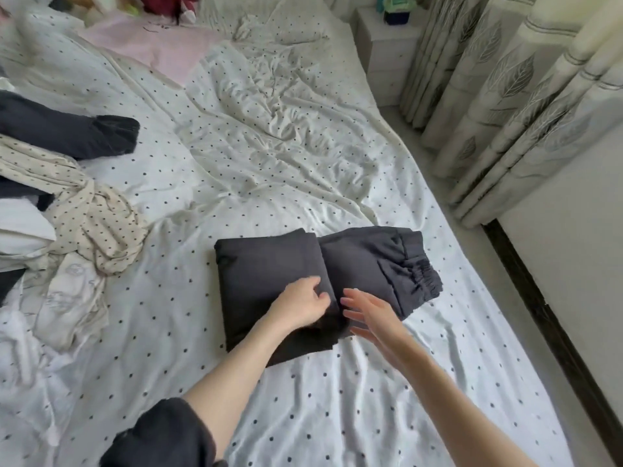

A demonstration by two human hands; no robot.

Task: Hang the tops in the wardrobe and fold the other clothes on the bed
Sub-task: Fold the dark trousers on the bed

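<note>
At the left edge of the bed [188, 332], unsorted clothes [77, 210] in a heap, kept apart from the work (presumably waiting their turn). Mid-bed, dark trousers [269, 264] partly folded, elastic waistband to the right; left hand [300, 306] on the folded flap, fingers curled into the cloth, likely pinning it. Just beside, right hand [371, 315] released, fingers spread, grasping nothing, seemingly ready for smoothing.

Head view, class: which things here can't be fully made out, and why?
- Clothes pile: cut off by the left edge.
- Items on the nightstand: blurred, cut by the top edge.
- Folded trousers: near part hidden under the left hand.
- Wardrobe: outside the frame.
</note>
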